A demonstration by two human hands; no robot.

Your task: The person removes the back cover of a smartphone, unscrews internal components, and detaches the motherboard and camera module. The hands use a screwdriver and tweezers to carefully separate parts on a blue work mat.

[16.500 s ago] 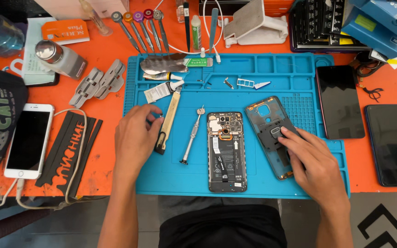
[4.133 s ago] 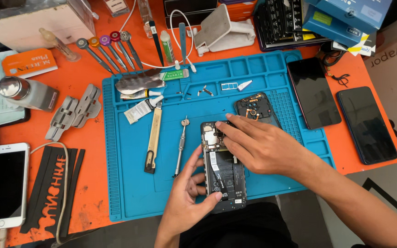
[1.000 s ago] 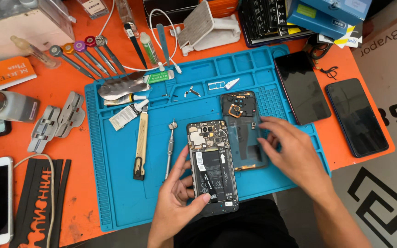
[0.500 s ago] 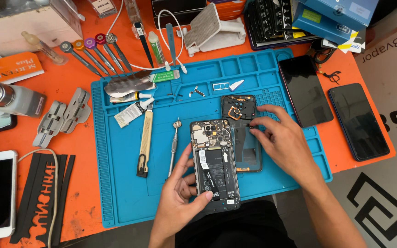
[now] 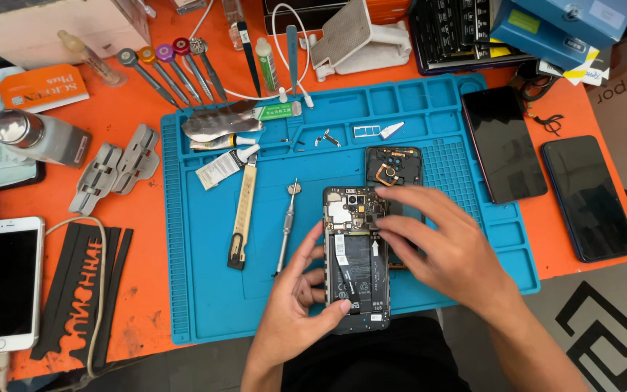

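Blue mat [image 5: 205,290] holds one opened phone [image 5: 355,261], gripped by two hands: left hand [image 5: 295,305], right hand [image 5: 448,250].

Opened black phone [image 5: 355,261], flat on mat [image 5: 205,305]

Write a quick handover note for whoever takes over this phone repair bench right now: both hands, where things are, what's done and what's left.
Left hand grips the opened phone by its left edge and bottom.
Right hand has fingertips on the phone's upper right edge.
Back cover lies just beyond, on the blue mat; screwdriver and utility knife lie to the left.
Done: cover off, board and battery exposed.
Left: cover not refitted.
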